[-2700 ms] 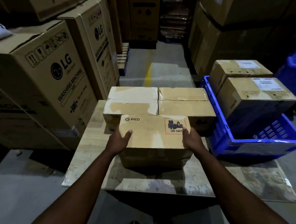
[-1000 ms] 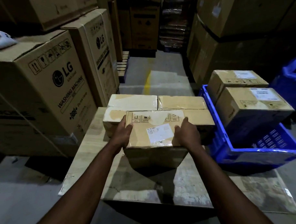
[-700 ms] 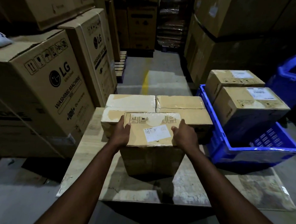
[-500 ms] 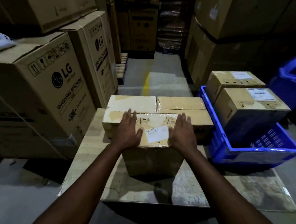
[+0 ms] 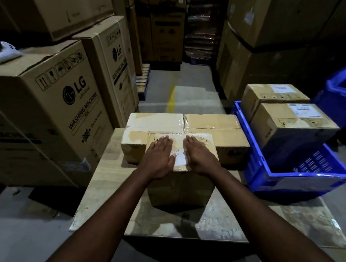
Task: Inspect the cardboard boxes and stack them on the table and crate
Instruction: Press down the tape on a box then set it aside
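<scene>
A cardboard box with a white label on top stands on the low wooden table, in front of two taped boxes, one to the left and one to the right. My left hand and my right hand lie flat on its top, fingers straight, either side of the label. To the right, the blue crate carries two more boxes, a near one and a far one.
Large LG washing machine cartons stand close on the left. Tall stacked cartons wall in the right and back. A narrow concrete aisle with a yellow line runs ahead. A flat cardboard sheet lies on the floor under the crate.
The box was turned from its PICO face to the labelled face and set down on the table. My hands moved from its sides onto its top, and now press flat closer together.
</scene>
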{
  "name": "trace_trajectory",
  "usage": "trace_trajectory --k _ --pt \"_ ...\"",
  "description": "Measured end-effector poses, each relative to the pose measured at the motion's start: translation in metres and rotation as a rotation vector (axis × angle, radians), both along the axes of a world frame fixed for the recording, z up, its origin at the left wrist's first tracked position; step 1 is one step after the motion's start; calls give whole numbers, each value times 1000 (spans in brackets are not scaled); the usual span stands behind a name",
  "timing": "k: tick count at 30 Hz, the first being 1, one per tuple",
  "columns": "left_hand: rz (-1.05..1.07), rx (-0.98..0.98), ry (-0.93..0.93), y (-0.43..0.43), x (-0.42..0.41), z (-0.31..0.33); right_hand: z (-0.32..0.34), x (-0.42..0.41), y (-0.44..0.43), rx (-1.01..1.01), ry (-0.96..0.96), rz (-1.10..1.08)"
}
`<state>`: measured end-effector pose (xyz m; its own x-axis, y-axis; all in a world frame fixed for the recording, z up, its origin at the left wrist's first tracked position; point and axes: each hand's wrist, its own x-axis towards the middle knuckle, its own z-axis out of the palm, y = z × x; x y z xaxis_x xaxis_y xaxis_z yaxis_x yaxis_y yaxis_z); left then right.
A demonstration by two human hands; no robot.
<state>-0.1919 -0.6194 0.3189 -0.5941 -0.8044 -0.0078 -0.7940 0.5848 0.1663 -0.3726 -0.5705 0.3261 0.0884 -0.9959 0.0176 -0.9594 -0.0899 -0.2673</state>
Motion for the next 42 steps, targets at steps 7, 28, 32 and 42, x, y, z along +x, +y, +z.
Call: trace_trajectory --k 7,28,32,42 --pt "107 64 85 -8 25 -4 -7 -32 8 -30 -58 -202" --pt "72 -25 -4 -7 -4 -3 -8 -1 -12 -5 63 0" --pt "132 -27 50 -9 5 -2 -2 -14 -9 -85 -191 -113" --pt "417 158 621 7 19 -8 -33 -48 18 76 -1065 -513"
